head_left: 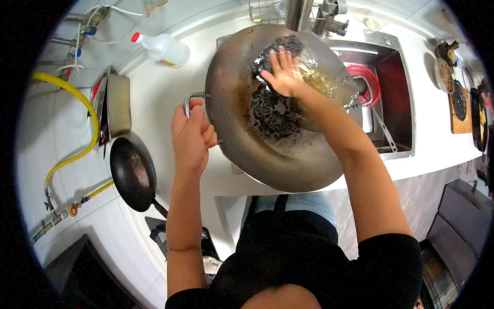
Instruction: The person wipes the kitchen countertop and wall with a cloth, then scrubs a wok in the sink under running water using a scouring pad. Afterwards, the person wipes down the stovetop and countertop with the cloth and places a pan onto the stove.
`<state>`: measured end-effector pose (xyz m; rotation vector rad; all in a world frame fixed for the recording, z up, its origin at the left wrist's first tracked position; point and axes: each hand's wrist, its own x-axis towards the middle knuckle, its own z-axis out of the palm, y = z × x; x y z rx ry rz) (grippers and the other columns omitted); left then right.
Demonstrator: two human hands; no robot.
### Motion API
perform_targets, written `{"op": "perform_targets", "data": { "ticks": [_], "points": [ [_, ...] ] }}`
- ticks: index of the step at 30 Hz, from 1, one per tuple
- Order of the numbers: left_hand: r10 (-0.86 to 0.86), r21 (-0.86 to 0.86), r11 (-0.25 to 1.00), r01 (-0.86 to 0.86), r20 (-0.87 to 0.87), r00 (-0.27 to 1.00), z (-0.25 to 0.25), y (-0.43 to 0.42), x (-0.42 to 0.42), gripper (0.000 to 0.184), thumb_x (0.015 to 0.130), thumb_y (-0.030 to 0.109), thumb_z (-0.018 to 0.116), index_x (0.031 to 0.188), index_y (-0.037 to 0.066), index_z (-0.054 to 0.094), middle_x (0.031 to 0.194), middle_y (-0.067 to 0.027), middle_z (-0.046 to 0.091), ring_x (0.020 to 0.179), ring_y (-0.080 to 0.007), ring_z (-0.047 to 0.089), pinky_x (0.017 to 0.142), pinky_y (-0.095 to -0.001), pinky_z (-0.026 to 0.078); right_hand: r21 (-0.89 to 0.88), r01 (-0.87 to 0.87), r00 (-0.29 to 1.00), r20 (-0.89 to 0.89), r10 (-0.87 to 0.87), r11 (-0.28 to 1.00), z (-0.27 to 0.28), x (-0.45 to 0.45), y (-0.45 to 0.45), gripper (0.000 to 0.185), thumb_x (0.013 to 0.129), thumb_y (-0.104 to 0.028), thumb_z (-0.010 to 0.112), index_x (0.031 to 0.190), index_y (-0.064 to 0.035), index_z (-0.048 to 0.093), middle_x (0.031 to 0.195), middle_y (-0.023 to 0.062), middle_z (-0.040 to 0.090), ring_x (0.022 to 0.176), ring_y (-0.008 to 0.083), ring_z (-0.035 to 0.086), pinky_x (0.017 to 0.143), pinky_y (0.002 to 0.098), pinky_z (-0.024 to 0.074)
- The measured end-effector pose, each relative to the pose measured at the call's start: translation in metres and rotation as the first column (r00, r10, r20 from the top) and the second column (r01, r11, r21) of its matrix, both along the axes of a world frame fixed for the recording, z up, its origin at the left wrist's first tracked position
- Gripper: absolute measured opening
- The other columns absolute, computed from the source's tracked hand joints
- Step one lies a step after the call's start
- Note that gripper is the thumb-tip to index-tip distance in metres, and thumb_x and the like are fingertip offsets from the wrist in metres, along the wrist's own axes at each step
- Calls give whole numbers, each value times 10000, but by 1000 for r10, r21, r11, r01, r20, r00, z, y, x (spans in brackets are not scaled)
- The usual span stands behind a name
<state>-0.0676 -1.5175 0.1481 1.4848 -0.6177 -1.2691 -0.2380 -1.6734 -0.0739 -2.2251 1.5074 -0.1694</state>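
A large metal wok (236, 67) rests over the counter and the left part of the sink, with water and dark residue in its bowl. My left hand (194, 129) is closed round the metal loop handle (188, 104) at the wok's left side. Inside the wok, my right hand (283, 74) is spread flat in the water, its fingers apart and pointing toward the faucet (298, 15). The wok's other handle (366, 85) sticks out on the right, above a red basin (374, 77) in the sink.
The sink (396, 98) holds a slotted utensil (385, 131). Left of the wok are a white bottle with a red cap (167, 50), a rectangular container (120, 105) and a black frying pan (134, 172). Far right stands a bowl (444, 74) near a wooden board (458, 122).
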Motion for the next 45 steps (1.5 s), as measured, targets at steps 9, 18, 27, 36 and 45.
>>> {"op": "perform_targets", "data": {
  "ticks": [9,18,27,36,45],
  "points": [
    [11,14,1000,-12,54,998,0,-1,-3,160,940,162,451,1050,47,463,603,41,292,423,-47,227,384,-220,204,298,-523,790,522,323,798,90,32,98,799,913,-582,219,1425,-45,-78,1472,209,-150,1373,335,-99,1118,434,7],
    [-10,15,1000,10,37,999,-5,1,7,155,953,157,418,1043,44,474,599,36,298,416,-55,231,384,-228,212,510,-661,741,326,587,551,75,-101,168,766,892,-637,149,1444,-108,121,1502,148,45,1389,286,53,1120,459,35],
    [23,63,998,-23,-10,1000,-6,0,11,148,950,158,428,1042,50,470,593,33,302,404,-50,220,374,-223,210,380,-499,724,-311,616,779,29,-158,107,712,911,-600,197,1430,-112,202,1494,131,141,1365,284,182,1110,457,83],
    [16,49,999,-14,-46,999,-4,-1,7,133,947,170,443,1038,75,464,595,39,307,409,-38,219,368,-210,209,25,-495,824,-303,479,869,5,-80,23,740,896,-618,224,1441,-124,144,1500,139,86,1365,329,153,1115,468,78],
    [10,56,998,-11,11,1000,-4,1,8,173,949,165,440,1074,47,452,602,44,290,422,-43,243,382,-209,222,-63,-588,722,-489,489,806,19,-53,-7,712,879,-640,237,1451,-244,83,1516,14,40,1388,231,89,1131,447,40]
  ]
}}
